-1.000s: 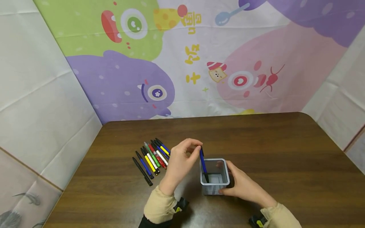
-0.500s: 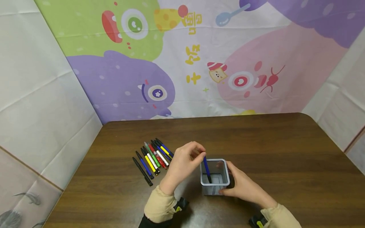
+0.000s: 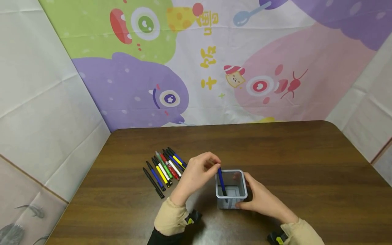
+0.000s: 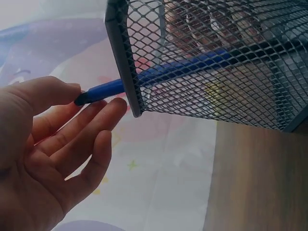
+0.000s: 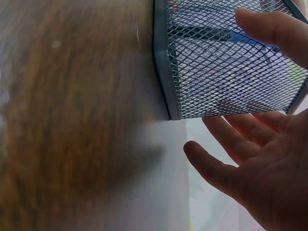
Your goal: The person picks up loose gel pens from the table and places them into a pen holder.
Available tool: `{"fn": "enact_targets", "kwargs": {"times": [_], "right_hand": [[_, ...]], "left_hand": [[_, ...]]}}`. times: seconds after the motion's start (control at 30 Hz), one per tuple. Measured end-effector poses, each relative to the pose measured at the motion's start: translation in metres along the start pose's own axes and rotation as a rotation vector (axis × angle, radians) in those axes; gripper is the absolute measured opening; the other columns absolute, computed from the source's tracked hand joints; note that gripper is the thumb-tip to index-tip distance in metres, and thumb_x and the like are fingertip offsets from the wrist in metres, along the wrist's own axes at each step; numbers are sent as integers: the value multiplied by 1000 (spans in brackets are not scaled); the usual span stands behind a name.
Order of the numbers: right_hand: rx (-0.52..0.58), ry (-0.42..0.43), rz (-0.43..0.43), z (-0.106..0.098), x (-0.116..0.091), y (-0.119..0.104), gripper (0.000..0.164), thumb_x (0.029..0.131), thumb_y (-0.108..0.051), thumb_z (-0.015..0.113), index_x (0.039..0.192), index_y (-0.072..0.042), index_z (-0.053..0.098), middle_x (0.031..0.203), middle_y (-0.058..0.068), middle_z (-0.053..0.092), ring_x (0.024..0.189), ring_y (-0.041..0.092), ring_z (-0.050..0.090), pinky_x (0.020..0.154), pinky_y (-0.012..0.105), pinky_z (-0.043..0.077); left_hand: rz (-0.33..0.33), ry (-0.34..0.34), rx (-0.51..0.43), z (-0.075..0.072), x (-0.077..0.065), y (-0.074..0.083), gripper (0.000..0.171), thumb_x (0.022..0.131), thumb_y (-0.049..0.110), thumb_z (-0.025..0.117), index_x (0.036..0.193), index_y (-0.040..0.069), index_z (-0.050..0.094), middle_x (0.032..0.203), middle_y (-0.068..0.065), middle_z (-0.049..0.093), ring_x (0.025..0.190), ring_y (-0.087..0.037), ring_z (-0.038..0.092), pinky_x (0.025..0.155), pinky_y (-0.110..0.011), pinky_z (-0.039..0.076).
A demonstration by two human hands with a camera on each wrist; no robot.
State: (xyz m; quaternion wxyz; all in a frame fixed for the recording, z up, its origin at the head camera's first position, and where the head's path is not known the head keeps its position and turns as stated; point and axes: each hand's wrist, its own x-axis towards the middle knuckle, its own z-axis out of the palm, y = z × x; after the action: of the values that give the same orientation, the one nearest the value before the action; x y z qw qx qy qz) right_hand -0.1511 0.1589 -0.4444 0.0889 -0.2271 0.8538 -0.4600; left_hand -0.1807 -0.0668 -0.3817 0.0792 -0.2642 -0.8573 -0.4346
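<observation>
My left hand (image 3: 199, 173) pinches the upper end of a blue pen (image 3: 222, 182) between thumb and fingertips. Most of the pen stands inside a square grey mesh pen holder (image 3: 223, 204), leaning near its left wall with the dark end down. In the left wrist view, a short blue length of the pen (image 4: 107, 90) sticks out past the rim, and the rest shows through the mesh. My right hand (image 3: 264, 200) grips the holder from the right, thumb on the near side and fingers behind it. Through the mesh in the right wrist view, no other pen shows clearly.
Left of the holder, several pens lie side by side in a slanting row, among them a black pen (image 3: 153, 182) and a yellow pen (image 3: 161, 175). The brown wooden table (image 3: 291, 153) ends at a cartoon-printed cloth (image 3: 208, 109) at the back.
My left hand has come down and slightly right, lowering the blue pen deeper into the holder; over the last half second it has hardly moved. My right hand keeps its hold.
</observation>
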Motion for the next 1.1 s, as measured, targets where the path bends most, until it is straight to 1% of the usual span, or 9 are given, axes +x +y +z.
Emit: {"fn": "enact_targets", "kwargs": {"times": [0.17, 0.3, 0.47, 0.6, 0.83, 1.1], "right_hand": [[0, -1, 10, 0, 0, 0, 83, 67, -28, 80, 133, -13, 33, 120, 9, 53, 107, 27, 56, 82, 36, 47], [3, -2, 1, 0, 0, 0, 82, 67, -27, 80, 133, -13, 33, 120, 10, 54, 107, 27, 56, 82, 35, 47], [4, 1, -5, -1, 1, -1, 82, 67, -27, 80, 133, -13, 33, 119, 9, 54, 106, 27, 56, 81, 32, 47], [12, -12, 7, -1, 0, -1, 84, 67, -28, 80, 134, -12, 31, 121, 10, 53, 107, 27, 56, 81, 33, 47], [29, -25, 14, 0, 0, -1, 85, 68, -27, 80, 135, -11, 31, 121, 10, 52, 107, 27, 56, 81, 33, 47], [35, -24, 3, 0, 0, -1, 83, 68, -27, 80, 134, -12, 31, 120, 10, 53, 105, 25, 56, 81, 30, 46]], "left_hand": [[-32, -52, -3, 1, 1, -2, 8, 88, 16, 60, 94, 12, 62, 88, 3, 65, 79, -8, 61, 70, -21, 49], [-49, -67, 9, 2, 1, -3, 8, 88, 16, 59, 95, 13, 62, 89, 4, 65, 79, -7, 60, 70, -21, 49], [-49, -65, 10, 1, 2, -4, 7, 89, 15, 58, 94, 15, 62, 88, 4, 65, 77, -6, 60, 69, -21, 49], [-47, -62, 30, 2, 2, -5, 6, 89, 15, 58, 94, 15, 62, 88, 4, 65, 78, -6, 60, 70, -21, 49], [-38, -36, 77, 6, 3, -8, 9, 87, 11, 59, 95, 9, 62, 87, 2, 64, 78, -9, 61, 71, -21, 49], [-28, -25, 90, 7, 2, -10, 8, 87, 11, 59, 94, 10, 61, 86, 3, 64, 78, -8, 60, 72, -21, 49]]}}
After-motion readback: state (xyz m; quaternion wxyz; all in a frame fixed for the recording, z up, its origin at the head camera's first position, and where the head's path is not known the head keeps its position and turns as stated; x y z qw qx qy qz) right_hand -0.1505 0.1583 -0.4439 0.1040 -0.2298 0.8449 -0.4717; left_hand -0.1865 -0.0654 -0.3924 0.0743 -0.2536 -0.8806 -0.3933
